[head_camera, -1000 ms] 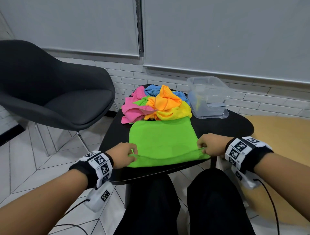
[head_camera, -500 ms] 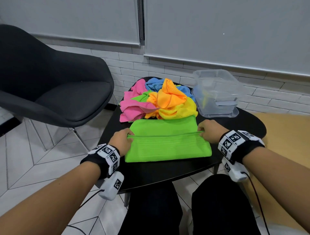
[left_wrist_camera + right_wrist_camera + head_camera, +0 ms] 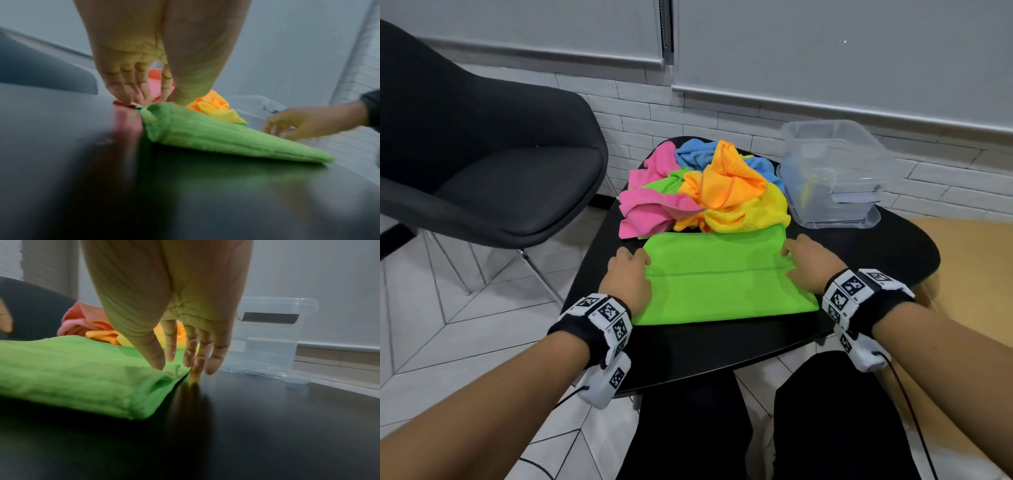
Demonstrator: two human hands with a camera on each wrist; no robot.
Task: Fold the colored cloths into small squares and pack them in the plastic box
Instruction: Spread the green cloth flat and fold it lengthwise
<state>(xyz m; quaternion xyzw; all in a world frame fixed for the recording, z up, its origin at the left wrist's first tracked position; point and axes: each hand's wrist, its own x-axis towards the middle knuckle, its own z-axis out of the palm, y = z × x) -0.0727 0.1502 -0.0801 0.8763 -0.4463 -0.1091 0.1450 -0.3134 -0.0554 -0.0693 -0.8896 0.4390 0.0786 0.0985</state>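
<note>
A dark armchair (image 3: 482, 164) fills the 9 to 10 o'clock side of the head view. The black surface (image 3: 722, 349) sits in the middle. On it, dead centre, lies the green cloth (image 3: 722, 284), folded over on itself into a flat band with a seam line running across it. Just past it at 12 o'clock, touching its far edge, sits a heap of pink, blue, orange and yellow cloths (image 3: 709, 195). The clear plastic box (image 3: 835, 171) stands at 1 o'clock, just beside the heap.

The left hand (image 3: 628, 277) meets the cloth's 9 o'clock edge; its grip pinches the corner (image 3: 152, 112) between thumb and fingertips. The right hand (image 3: 808, 263) is at the 3 o'clock edge, its grip loose, with straight fingers (image 3: 193, 353) touching the cloth's corner and the surface.
</note>
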